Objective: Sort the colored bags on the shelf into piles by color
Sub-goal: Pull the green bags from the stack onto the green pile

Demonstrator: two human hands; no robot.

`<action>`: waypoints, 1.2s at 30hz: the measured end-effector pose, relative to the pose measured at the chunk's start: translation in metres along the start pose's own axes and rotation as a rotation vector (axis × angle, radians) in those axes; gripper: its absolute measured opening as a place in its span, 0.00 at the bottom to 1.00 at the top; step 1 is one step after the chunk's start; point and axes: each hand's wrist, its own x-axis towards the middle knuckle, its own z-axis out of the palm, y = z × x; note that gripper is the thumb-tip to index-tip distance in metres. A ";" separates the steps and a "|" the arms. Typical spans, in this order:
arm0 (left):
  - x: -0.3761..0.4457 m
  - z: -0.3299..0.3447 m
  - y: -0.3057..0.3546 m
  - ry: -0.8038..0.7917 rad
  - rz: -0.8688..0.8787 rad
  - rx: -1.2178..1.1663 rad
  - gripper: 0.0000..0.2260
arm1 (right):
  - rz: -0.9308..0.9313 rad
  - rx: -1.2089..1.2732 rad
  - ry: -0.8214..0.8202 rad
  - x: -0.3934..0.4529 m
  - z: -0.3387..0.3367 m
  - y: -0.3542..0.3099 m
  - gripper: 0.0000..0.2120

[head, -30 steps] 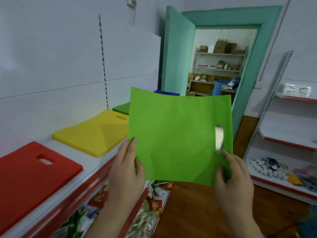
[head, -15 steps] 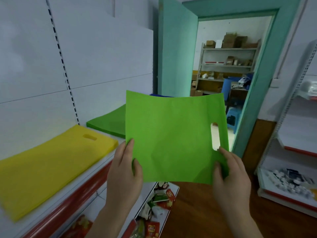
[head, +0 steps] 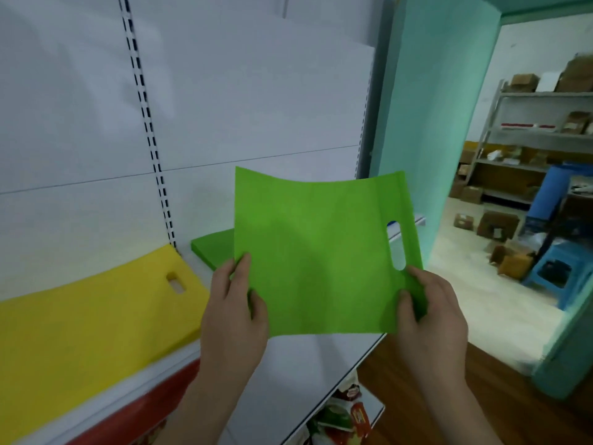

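Observation:
I hold a flat green bag (head: 321,252) with an oval handle hole upright over the white shelf (head: 321,358). My left hand (head: 234,319) pinches its lower left corner. My right hand (head: 430,316) pinches its lower right corner below the hole. Behind the bag's left edge lies a pile of green bags (head: 213,248) on the shelf. A pile of yellow bags (head: 93,319) lies to the left of it. A bit of blue (head: 392,223) shows through the handle hole.
The white back panel (head: 224,107) rises behind the shelf. A teal door (head: 439,123) stands open on the right, onto a storeroom with racks, boxes and a blue stool (head: 558,271). Snack packets (head: 346,412) lie on the lower shelf.
The view has swung right along the shelf: the red pile has left the frame and the yellow pile slid left. The green bag, in both hands, now hangs over the shelf beside the green pile.

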 end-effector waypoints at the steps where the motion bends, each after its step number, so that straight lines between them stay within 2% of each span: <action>1: 0.008 0.007 -0.003 0.015 -0.017 0.009 0.24 | -0.009 0.015 -0.012 0.010 0.012 0.003 0.17; 9: 0.047 0.040 -0.019 0.052 -0.185 0.117 0.24 | -0.064 0.094 -0.113 0.085 0.096 0.025 0.17; 15: 0.066 0.050 -0.024 0.004 -0.255 0.318 0.26 | -0.106 0.186 -0.244 0.118 0.143 0.030 0.16; 22: 0.072 0.078 -0.014 0.081 -0.422 0.500 0.26 | -0.202 0.255 -0.442 0.159 0.194 0.063 0.16; 29: 0.070 0.099 -0.020 0.022 -0.535 0.721 0.21 | -0.249 0.217 -0.663 0.178 0.220 0.087 0.18; 36: 0.070 0.107 -0.025 -0.058 -0.591 0.899 0.14 | -0.286 0.190 -0.741 0.178 0.231 0.094 0.19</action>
